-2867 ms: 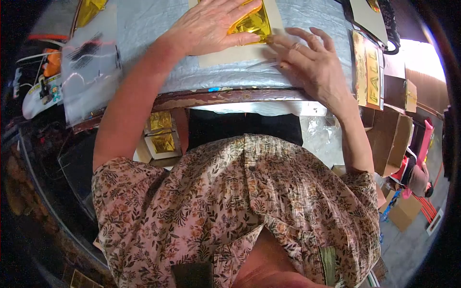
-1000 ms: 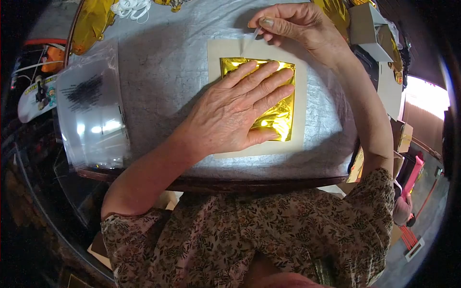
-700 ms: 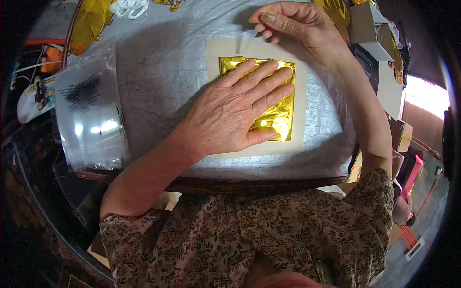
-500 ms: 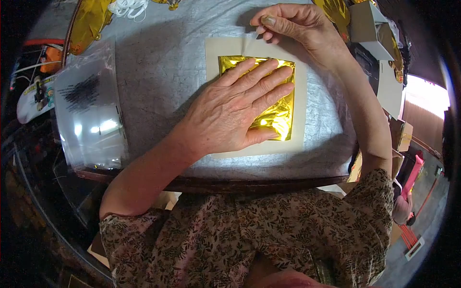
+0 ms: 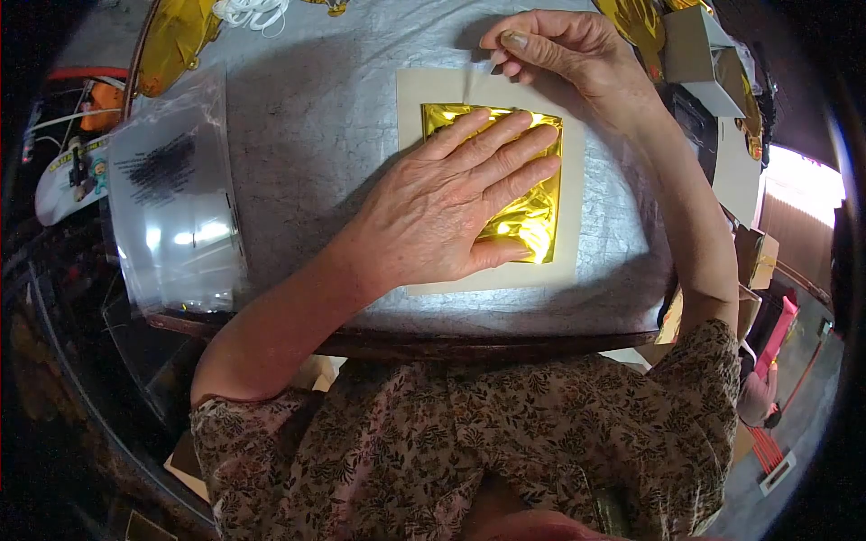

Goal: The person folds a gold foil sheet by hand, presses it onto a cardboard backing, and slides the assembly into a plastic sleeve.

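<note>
Flat across a shiny gold foil sheet (image 5: 528,216), folded into a rectangle, lies my left hand (image 5: 442,198) with its fingers stretched out. The foil rests on a beige card (image 5: 566,243), whose border shows around it. Beyond the card's top edge, my right hand (image 5: 568,59) is closed in a pinch, thumb against the fingertips. A faint thin line runs from near these fingertips towards the foil's top edge; what the pinch holds is too small to make out. My left hand hides part of the foil.
A stack of clear plastic bags (image 5: 176,198) lies at the table's left side. White cord (image 5: 253,11) and gold foil balloons (image 5: 176,45) lie at the back left. An open cardboard box (image 5: 708,63) stands at the right. A person in pink (image 5: 762,388) is in the right background.
The whole view has shifted slightly, with the table and both hands a little further right in it. Both hands keep nearly the same pose over the foil and card.
</note>
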Demonstrator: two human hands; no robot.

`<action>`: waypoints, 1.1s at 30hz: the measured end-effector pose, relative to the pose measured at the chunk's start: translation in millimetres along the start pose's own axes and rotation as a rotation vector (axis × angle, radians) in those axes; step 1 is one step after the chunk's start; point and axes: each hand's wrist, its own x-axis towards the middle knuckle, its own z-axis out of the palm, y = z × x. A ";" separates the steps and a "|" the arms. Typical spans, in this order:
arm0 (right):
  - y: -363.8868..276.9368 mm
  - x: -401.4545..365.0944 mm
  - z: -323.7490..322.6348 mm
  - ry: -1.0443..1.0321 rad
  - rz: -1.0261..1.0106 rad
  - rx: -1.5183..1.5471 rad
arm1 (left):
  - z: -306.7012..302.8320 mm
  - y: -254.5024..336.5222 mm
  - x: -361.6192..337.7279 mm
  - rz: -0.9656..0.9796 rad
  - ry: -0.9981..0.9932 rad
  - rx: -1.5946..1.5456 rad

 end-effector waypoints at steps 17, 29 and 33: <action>-1.9 7.0 5.5 -0.003 0.067 -0.121 | 3.3 -0.6 -1.2 0.017 0.031 -0.001; -0.2 15.4 9.9 -0.066 0.071 -0.121 | 2.9 -1.1 -1.0 0.014 0.039 -0.009; -5.1 11.2 11.7 -0.045 0.099 -0.098 | 2.8 -1.8 -1.9 0.022 0.025 -0.008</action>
